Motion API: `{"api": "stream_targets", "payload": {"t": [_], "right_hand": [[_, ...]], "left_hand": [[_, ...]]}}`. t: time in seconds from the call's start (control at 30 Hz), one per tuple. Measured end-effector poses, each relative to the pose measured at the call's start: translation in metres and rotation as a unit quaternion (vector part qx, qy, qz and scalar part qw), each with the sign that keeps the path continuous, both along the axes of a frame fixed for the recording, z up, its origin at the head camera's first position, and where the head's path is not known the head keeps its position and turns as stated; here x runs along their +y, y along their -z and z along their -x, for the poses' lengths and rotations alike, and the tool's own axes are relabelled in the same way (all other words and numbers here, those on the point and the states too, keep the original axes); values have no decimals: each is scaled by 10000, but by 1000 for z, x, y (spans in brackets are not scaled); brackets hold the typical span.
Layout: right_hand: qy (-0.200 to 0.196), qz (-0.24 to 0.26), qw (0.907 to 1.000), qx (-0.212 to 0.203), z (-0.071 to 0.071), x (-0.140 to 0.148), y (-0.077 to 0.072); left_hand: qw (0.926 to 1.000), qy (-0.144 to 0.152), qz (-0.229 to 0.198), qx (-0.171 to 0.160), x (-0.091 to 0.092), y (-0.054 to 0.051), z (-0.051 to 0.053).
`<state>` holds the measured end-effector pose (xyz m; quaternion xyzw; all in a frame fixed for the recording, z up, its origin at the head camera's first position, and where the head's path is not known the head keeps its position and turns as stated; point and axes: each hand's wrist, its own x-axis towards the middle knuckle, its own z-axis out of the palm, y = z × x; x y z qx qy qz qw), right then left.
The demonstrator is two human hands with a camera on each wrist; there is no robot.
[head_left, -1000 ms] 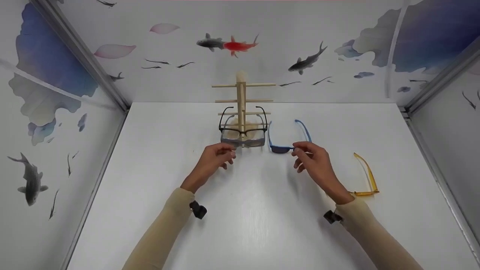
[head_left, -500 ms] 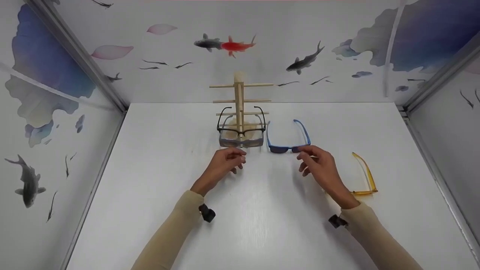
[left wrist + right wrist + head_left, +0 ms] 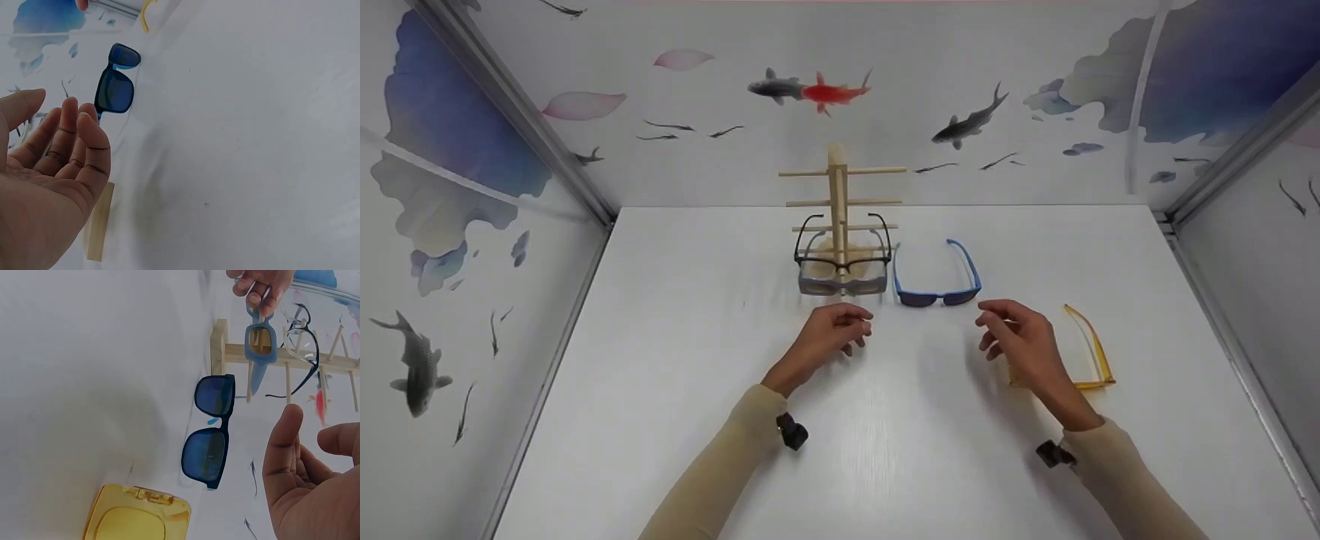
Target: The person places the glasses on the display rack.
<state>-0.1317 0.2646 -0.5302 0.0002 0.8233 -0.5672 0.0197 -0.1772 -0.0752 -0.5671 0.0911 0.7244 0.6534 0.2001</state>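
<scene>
My left hand (image 3: 826, 337) hovers in front of the wooden glasses stand (image 3: 838, 191), holding nothing, its fingers loosely bent. On the stand's lower pegs hang black-framed glasses (image 3: 877, 260) and, below them, grey-blue sunglasses (image 3: 260, 357). Blue sunglasses (image 3: 936, 297) with dark lenses lie unfolded on the table, right of the stand. Just to their front right is my right hand (image 3: 1020, 341), also with nothing in it; a gap shows between thumb and fingers in the right wrist view. Yellow glasses (image 3: 1099, 360) lie partly hidden behind the right hand and wrist.
The stand's upper pegs (image 3: 877, 170) bear no glasses. A white table (image 3: 675, 420) spreads under both hands. Printed panels (image 3: 690, 150) with fish and petals wall in the back and sides, joined by metal corner rails (image 3: 540, 127).
My left hand has drawn away from the grey-blue sunglasses, rightward and toward me. My right hand has left the blue sunglasses and moved right. The glasses have stayed in place.
</scene>
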Motion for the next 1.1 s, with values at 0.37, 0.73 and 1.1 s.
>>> {"api": "stream_targets", "payload": {"t": [0.37,0.73,1.1], "right_hand": [[338,90,9992,190,-10,26,2],[560,-3,9977,389,-21,48,5],[848,-400,9946,453,-31,81,9]], "left_hand": [[9997,204,-61,-73,17,7,-4],[9990,365,-259,-22,38,15,-8],[9985,416,-363,13,57,19,-14]]}}
